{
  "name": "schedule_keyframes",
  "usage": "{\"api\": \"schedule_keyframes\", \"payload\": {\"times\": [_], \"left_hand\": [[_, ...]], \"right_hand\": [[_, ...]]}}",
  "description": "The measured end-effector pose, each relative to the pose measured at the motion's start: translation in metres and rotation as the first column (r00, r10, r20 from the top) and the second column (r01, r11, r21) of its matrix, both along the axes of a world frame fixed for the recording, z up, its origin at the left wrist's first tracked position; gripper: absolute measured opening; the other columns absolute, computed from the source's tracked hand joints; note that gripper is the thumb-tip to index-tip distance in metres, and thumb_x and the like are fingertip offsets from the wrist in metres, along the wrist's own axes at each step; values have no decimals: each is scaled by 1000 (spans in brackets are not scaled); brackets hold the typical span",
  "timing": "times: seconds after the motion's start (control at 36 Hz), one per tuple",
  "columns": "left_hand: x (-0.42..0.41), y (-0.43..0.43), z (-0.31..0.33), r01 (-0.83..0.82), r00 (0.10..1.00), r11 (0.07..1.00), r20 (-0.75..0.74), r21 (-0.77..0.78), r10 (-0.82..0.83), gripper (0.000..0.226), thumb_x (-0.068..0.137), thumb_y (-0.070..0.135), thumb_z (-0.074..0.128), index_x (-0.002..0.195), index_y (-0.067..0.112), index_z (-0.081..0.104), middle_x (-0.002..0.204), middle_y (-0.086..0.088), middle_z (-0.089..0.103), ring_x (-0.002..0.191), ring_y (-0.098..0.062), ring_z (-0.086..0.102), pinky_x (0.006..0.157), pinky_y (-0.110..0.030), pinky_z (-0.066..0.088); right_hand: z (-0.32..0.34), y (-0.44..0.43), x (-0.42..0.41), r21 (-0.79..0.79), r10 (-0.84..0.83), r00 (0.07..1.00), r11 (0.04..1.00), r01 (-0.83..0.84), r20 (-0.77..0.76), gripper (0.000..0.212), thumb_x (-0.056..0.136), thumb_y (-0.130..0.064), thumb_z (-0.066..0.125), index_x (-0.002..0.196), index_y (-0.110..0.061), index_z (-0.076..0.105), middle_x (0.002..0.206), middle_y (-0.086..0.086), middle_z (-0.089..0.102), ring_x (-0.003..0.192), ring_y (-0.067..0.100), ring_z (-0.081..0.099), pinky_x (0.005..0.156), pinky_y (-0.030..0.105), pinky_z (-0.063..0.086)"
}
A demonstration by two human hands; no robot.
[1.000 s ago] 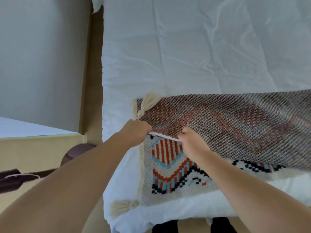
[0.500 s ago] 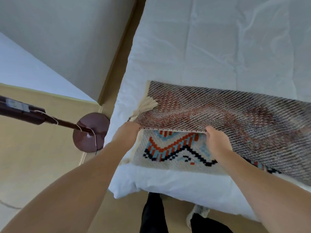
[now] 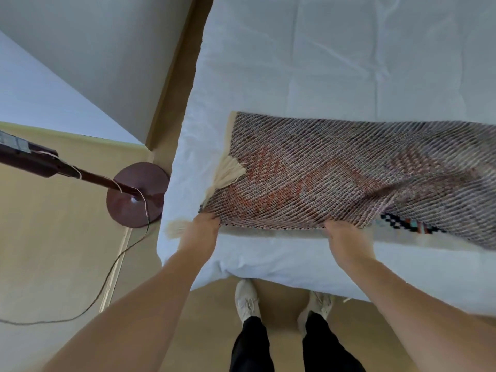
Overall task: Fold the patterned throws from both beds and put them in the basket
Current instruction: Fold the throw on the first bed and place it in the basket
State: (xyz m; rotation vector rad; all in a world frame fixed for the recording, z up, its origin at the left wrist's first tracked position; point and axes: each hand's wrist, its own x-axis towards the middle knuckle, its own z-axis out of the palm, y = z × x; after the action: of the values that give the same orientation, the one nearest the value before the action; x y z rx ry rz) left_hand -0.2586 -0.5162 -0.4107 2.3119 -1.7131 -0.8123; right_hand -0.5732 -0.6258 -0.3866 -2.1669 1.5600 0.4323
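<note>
A patterned throw with cream tassels lies across the near end of a white bed, folded over so its muted woven underside faces up. A strip of its bright orange, blue and black pattern shows at the right under the fold. My left hand grips the folded edge at the near left corner, beside a tassel. My right hand grips the same edge further right. The folded edge lies close to the throw's cream near border. No basket is in view.
A dark red lamp base with a slanting pole and trailing cord stands on the tan floor left of the bed. A second bed's white corner shows at far left. My feet stand at the bed's foot.
Both hands have drawn the folded edge toward me, so it now covers nearly all the bright pattern at the left. The view has swung down and left, showing the floor and my feet.
</note>
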Motion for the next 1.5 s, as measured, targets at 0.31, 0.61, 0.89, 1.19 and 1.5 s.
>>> {"api": "schedule_keyframes", "payload": {"times": [0.31, 0.61, 0.89, 1.19, 1.5], "left_hand": [[-17, 19, -23, 80, 961, 972, 242, 222, -134, 32, 95, 15, 42, 121, 14, 60, 146, -7, 40, 132, -27, 34, 108, -38, 21], [-121, -38, 13, 333, 924, 936, 159, 113, -347, 35, 95, 24, 41, 128, 18, 50, 139, -1, 42, 128, -23, 37, 110, -38, 26], [-275, -93, 4, 429, 889, 896, 117, 117, -442, 67, 98, 26, 38, 152, 15, 0, 160, -2, 5, 147, -21, 2, 120, -38, 4], [-318, -116, -39, 367, 874, 886, 220, 283, -432, 61, 98, 11, 24, 151, 12, -7, 160, -4, -15, 146, -22, -15, 119, -45, -2], [-321, -106, -9, 437, 831, 792, 147, 427, -537, 59, 100, 24, 24, 153, 17, -1, 159, -6, -19, 146, -22, -16, 119, -46, -2]], "right_hand": [[-46, 29, 2, 153, 60, 997, 987, -54, -38, 42, 100, -4, 38, 141, -6, 40, 151, 15, 33, 144, 28, 23, 113, 35, 26], [7, 27, -73, 50, -156, 977, 987, 150, 144, 42, 102, -16, 36, 144, -11, 39, 152, 5, 35, 140, 20, 30, 111, 27, 25], [-21, -50, -213, -198, -157, 981, 971, 132, -116, 36, 95, -12, 45, 131, -8, 51, 131, 11, 52, 118, 30, 48, 94, 43, 43], [-49, -103, -267, -173, 55, 975, 980, -94, -216, 51, 94, -9, 44, 144, -14, 35, 151, 7, 36, 139, 25, 32, 112, 41, 27], [-16, -75, -312, 60, 296, 910, 955, -291, -290, 52, 101, -41, 23, 146, -17, 33, 158, 8, 21, 146, 26, 15, 118, 46, 12]]}}
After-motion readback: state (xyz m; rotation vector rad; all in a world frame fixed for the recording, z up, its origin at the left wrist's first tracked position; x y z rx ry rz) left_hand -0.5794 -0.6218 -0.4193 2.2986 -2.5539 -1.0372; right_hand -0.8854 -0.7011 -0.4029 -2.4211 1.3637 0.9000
